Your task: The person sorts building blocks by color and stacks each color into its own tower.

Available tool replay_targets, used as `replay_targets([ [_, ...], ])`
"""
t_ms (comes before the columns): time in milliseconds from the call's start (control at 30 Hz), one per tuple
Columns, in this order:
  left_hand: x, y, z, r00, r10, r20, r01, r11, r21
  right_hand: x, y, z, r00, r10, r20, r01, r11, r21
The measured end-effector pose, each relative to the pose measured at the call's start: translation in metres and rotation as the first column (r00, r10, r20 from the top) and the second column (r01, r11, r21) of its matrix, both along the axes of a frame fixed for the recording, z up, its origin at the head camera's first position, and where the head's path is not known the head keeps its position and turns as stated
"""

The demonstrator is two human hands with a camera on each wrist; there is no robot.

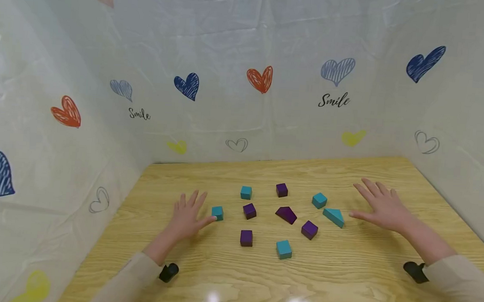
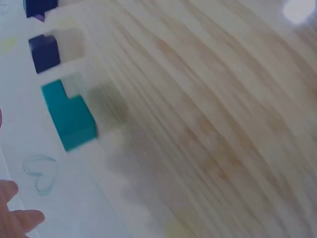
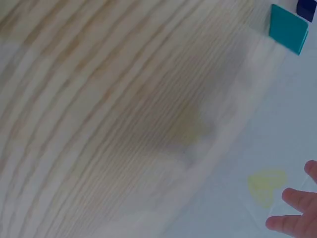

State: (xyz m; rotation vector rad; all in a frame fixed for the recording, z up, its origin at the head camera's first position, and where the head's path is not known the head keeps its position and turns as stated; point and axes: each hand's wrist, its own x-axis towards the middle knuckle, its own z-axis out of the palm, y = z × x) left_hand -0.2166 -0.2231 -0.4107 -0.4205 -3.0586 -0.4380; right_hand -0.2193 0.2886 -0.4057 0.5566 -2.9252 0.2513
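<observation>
My left hand (image 1: 185, 219) is spread over the table's left side, its thumb tip overlapping the edge of a teal cube (image 1: 217, 213) in the head view; whether they touch I cannot tell. Fingers spread, my right hand (image 1: 382, 208) hovers at the right, with nothing held, nearest to a teal triangular block (image 1: 334, 217). Between the hands lie more teal cubes (image 1: 283, 249), several purple cubes (image 1: 247, 238) and one purple angular block (image 1: 286, 214). The left wrist view shows a teal cube (image 2: 74, 121) close up; the right wrist view catches a teal block (image 3: 288, 29) at its top corner.
The blocks lie scattered on a light wooden table (image 1: 234, 280). A white sheet (image 1: 219, 122) printed with hearts and "Smile" hangs behind it and along both sides. Each wrist wears a small black device, such as the left one (image 1: 169, 272).
</observation>
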Motion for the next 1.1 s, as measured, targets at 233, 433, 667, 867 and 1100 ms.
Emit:
replay_targets([
  [233,-0.007,0.041,0.010,0.994,-0.067,-0.092,0.078,0.990,0.121,-0.009,-0.049,0.015,0.992,0.122,0.014,-0.119,0.982,-0.150],
  [433,-0.019,0.069,0.004,0.998,-0.069,0.000,0.068,0.981,0.182,-0.024,-0.095,0.013,0.980,0.191,0.054,-0.171,0.950,-0.260],
  [667,-0.031,0.093,-0.002,0.987,-0.026,0.156,-0.006,0.979,0.202,-0.038,-0.138,0.005,0.962,0.247,0.114,-0.196,0.920,-0.339],
  [867,-0.035,0.102,-0.005,0.976,0.009,0.220,-0.049,0.983,0.176,-0.042,-0.169,-0.002,0.944,0.266,0.195,-0.191,0.922,-0.336],
  [1100,-0.036,0.106,-0.006,0.968,0.031,0.250,-0.081,0.979,0.190,-0.048,-0.198,-0.007,0.923,0.320,0.214,-0.254,0.924,-0.284],
])
